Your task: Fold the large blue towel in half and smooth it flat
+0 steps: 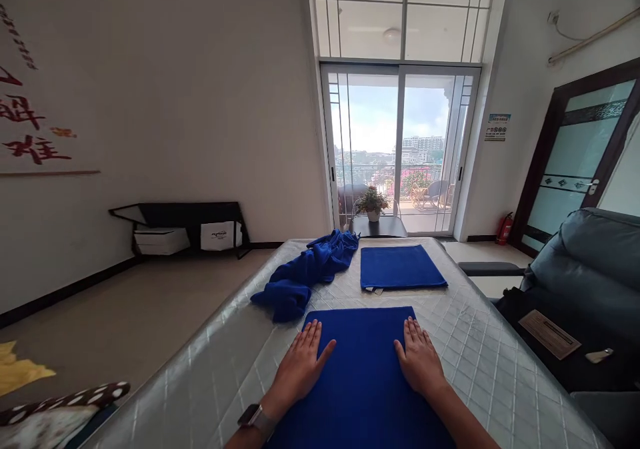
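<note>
A blue cloth [363, 376] lies spread flat on the quilted silver-grey mattress [480, 356]. My left hand [303, 362] rests flat on its left edge, fingers stretched forward, thumb apart, a watch on the wrist. On the right edge lies my right hand [419, 354], also flat with the thumb out. Neither hand grips anything. Beyond them, a second blue cloth [400, 267] forms a flat, neat rectangle with a small white tag at its near edge. To its left is a crumpled heap of blue cloth [310, 272].
A potted plant [373, 204] stands on a dark chair [379, 226] past the mattress's far edge. At right is a dark armchair [590, 262] with items on it. Patterned fabric [65, 409] and yellow cloth [20, 369] lie at lower left.
</note>
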### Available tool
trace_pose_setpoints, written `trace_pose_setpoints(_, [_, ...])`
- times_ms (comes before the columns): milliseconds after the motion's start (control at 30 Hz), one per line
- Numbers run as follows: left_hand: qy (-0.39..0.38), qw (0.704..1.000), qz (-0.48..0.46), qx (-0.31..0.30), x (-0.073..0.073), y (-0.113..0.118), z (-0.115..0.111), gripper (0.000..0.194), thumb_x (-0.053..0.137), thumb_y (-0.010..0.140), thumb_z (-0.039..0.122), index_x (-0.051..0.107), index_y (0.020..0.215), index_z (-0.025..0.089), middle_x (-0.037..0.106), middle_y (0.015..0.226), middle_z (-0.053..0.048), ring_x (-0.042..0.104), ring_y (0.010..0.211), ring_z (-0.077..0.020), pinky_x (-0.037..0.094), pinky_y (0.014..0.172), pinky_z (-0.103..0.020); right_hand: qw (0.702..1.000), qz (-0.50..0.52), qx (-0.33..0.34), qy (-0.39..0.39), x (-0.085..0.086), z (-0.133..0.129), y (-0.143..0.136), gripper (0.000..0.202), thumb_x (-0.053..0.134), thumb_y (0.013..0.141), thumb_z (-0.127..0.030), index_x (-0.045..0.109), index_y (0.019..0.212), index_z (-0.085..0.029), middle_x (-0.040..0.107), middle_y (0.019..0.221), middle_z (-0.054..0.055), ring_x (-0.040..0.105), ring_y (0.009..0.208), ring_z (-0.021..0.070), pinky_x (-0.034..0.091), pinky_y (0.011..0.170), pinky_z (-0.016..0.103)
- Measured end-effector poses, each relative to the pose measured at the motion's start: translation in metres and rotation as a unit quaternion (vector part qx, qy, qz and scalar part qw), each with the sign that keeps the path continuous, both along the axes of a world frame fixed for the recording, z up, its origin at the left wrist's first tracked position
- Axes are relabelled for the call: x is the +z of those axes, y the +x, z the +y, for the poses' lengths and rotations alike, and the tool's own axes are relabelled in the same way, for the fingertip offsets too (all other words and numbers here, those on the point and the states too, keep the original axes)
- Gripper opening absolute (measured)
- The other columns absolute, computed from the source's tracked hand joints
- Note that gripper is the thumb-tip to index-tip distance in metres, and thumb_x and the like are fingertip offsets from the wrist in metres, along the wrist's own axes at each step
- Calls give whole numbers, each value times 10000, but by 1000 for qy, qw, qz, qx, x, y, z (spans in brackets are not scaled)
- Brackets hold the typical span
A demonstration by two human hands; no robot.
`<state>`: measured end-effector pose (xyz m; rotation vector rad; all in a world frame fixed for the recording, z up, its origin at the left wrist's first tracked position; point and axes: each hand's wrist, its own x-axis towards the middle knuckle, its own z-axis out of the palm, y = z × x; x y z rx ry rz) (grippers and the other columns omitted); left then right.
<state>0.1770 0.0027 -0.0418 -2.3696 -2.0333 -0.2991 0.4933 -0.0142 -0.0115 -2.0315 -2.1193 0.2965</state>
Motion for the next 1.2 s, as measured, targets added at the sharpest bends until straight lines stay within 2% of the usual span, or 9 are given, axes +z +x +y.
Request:
trace_pose_setpoints(167, [18,999,-21,17,-10,-9,0,920,164,1009,726,337,1613,53,307,1699,-185,293,1586,-308,295,1290,-498,1000,-31,1,-5,-3,3,0,759,189,1043,-488,230,1652,-37,169,1736,109,115,1615,228,98,1305,398])
trace_pose_setpoints(367, [17,998,-56,23,-3,-3,-4,937,175,1000,740,325,1616,51,290,1706,-188,290,1588,-317,286,1294,-504,998,-54,2,-11,-3,5,1,776,168,1046,-514,213,1655,-36,160,1738,112,118,1615,231,112,1303,400])
trace_pose_setpoints(533, [13,998,-52,24,1,-2,-7,947,165,999,734,318,1612,28,282,1711,-187,270,1596,-308,270,1302,-468,996,-82,23,-33,10,14,4,777,207,1038,-535,252,1655,-65,193,1732,96,104,1617,230,70,1306,430])
trace_pose_setpoints(667, [3,999,-45,28,1,-2,-5,945,171,1000,729,318,1610,22,278,1708,-198,262,1597,-306,257,1305,-464,996,-79,28,-14,18,31,4,762,203,1048,-515,247,1655,-56,203,1730,104,127,1614,220,81,1303,401])
trace_pose_setpoints(933, [17,999,-35,20,-8,-5,0,928,160,1000,726,343,1612,53,297,1702,-186,283,1589,-302,286,1294,-487,998,-57,7,2,-2,48,4,743,209,1059,-505,223,1664,-76,199,1736,89,128,1613,197,73,1301,369])
trace_pose_setpoints(1100, [21,999,-35,20,-13,-6,2,916,205,1002,710,363,1603,37,317,1697,-199,278,1591,-315,281,1296,-489,999,-42,9,-1,1,46,5,734,217,1059,-496,222,1666,-84,194,1736,93,129,1613,195,77,1298,367])
trace_pose_setpoints(1200, [22,999,-31,10,-11,-8,0,887,203,1008,695,355,1614,65,316,1701,-183,279,1592,-311,288,1290,-502,999,-34,9,0,4,44,5,730,221,1059,-482,214,1666,-78,188,1737,97,124,1614,198,71,1297,366])
